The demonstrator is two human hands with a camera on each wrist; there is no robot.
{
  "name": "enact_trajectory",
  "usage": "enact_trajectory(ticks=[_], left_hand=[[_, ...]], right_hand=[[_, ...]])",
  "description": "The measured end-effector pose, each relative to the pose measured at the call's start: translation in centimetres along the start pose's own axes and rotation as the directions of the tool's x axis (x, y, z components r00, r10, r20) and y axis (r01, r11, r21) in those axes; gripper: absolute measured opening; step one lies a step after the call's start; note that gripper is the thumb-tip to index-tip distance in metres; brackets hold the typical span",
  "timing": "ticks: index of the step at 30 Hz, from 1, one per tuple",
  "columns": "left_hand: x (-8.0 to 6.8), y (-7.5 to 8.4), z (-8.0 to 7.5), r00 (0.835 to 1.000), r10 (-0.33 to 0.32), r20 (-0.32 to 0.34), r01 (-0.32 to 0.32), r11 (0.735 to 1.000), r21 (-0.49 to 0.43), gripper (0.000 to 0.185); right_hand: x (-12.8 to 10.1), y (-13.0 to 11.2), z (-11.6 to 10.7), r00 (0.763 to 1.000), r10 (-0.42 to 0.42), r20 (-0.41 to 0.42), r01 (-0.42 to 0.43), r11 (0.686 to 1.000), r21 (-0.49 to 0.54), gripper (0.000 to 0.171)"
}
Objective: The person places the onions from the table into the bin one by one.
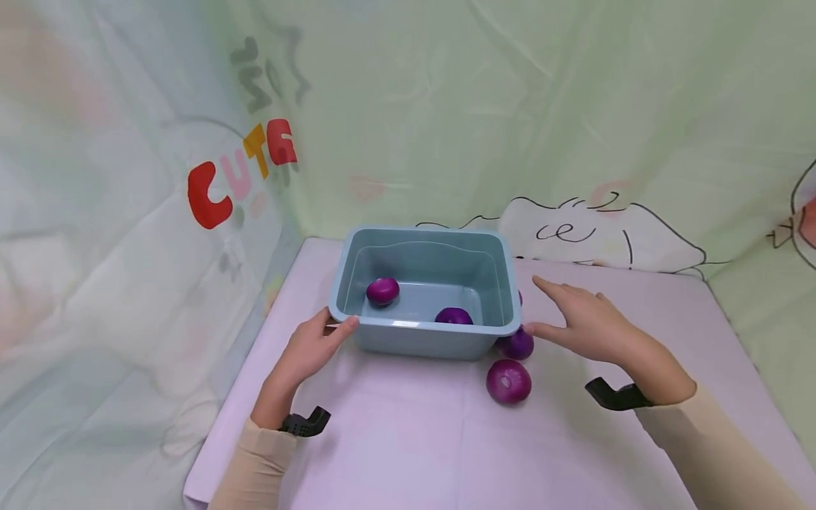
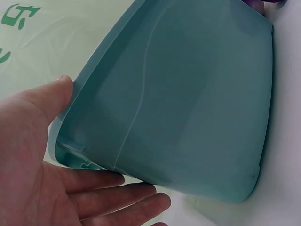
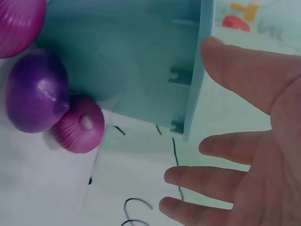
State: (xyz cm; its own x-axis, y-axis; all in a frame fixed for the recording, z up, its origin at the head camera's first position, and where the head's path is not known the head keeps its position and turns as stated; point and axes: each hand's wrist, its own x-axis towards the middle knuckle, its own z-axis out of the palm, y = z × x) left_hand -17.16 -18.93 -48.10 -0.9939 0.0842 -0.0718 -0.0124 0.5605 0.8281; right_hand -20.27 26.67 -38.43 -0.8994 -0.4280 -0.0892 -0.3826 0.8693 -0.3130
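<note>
The left hand (image 1: 312, 347) is at the near left corner of the blue tub (image 1: 426, 340). Its thumb lies on the rim and its fingers are straight under the lip. It touches the tub but does not squeeze it. The right hand (image 1: 589, 322) is flat with its fingers spread wide. It is just beside the right end of the tub, and the thumb is near the rim. It holds nothing, and I cannot tell if it touches the tub.

The tub sits on the counter (image 1: 408, 439), which has a pale purple cloth on it. Two purple onions are inside. One inside onion (image 1: 383, 291) is on the left, and another inside onion (image 1: 453, 316) is near the front wall.

More onions are outside, by the right front corner. The dark onion (image 1: 516, 345) is right against the tub. The big onion (image 1: 508, 381) is a little closer to the person. The right wrist view shows a third onion (image 3: 77, 125) close to the tub wall too.

If the tub gets pushed or slid, I think it could bump the outside onions. They are round, so they might roll off the counter. If only one hand lifts, the tub could tip and the inside onions would roll to one side.
</note>
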Motion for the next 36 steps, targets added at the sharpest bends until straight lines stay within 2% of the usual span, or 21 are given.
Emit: enact_trajectory(ticks=[5,11,19,23,33,36], left_hand=[[0.0,0.1,0.1,1.000,-0.003,0.003,0.003,1.000,0.008,0.087],[0.1,0.0,0.1,1.000,0.010,-0.001,-0.010,1.000,0.000,0.086],[0.1,-0.2,0.2,1.000,0.005,-0.003,-0.005,1.000,0.004,0.087],[0.0,-0.2,0.2,1.000,-0.007,0.002,0.007,1.000,0.002,0.088],[-0.2,0.1,0.2,1.000,-0.002,-0.009,0.002,1.000,0.012,0.087],[-0.1,0.1,0.2,1.000,-0.002,-0.011,0.002,1.000,0.010,0.087]], right_hand=[[-0.6,1.7,1.9,1.000,0.014,0.012,-0.014,1.000,0.017,0.097],[-0.2,3.2,4.9,0.995,0.054,0.088,-0.059,0.997,0.052,0.097],[0.5,3.7,7.8,0.989,0.038,0.141,-0.057,0.989,0.135,0.093],[0.7,3.7,8.6,0.984,0.050,0.173,-0.074,0.988,0.139,0.093],[2.4,3.8,9.4,0.993,0.047,0.111,-0.059,0.992,0.109,0.081],[3.2,4.2,9.8,0.992,0.060,0.115,-0.072,0.993,0.098,0.080]])
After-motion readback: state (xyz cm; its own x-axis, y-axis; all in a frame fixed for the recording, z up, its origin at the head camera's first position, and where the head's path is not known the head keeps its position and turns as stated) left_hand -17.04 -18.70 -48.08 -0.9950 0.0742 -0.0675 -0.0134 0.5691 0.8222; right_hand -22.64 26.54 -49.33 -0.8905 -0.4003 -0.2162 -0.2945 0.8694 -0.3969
